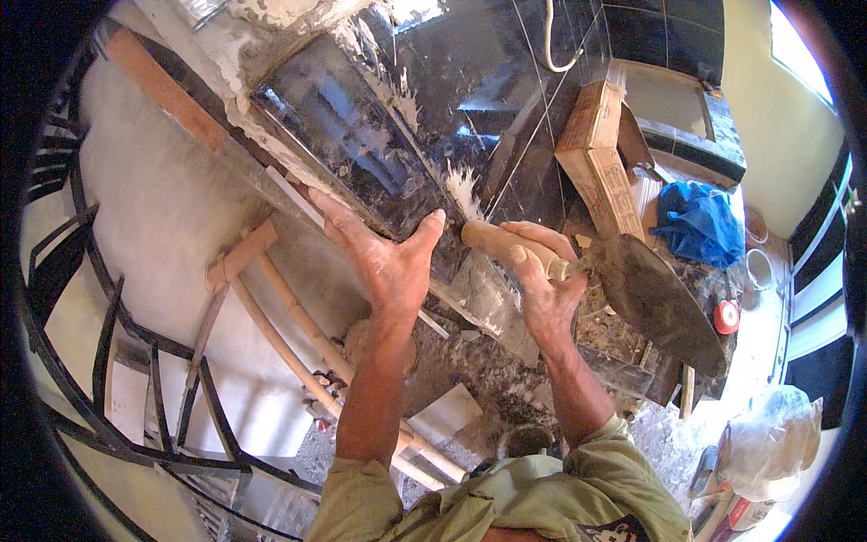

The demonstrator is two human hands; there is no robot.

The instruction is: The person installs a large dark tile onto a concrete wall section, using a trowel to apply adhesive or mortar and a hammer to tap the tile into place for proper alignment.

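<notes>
My left hand [393, 266] grips the lower edge of a dusty, glossy black tile [334, 135], thumb on its end and fingers along the side. My right hand [546, 285] is wrapped around the wooden handle [488, 239] of a trowel, whose dirty metal blade [659, 312] points right and down. The handle's end is close beside the tile, near a pale, ragged patch of mortar [463, 190]. Rough mortar and a chipped ledge [488, 316] run along the tile's edge.
A torn cardboard box [591, 149], blue plastic bag [700, 226], red tape measure [726, 316] and white bucket [759, 269] sit at right. Bamboo poles [293, 361] and a black metal railing [163, 379] stand below left. A wrapped bundle [768, 434] lies lower right.
</notes>
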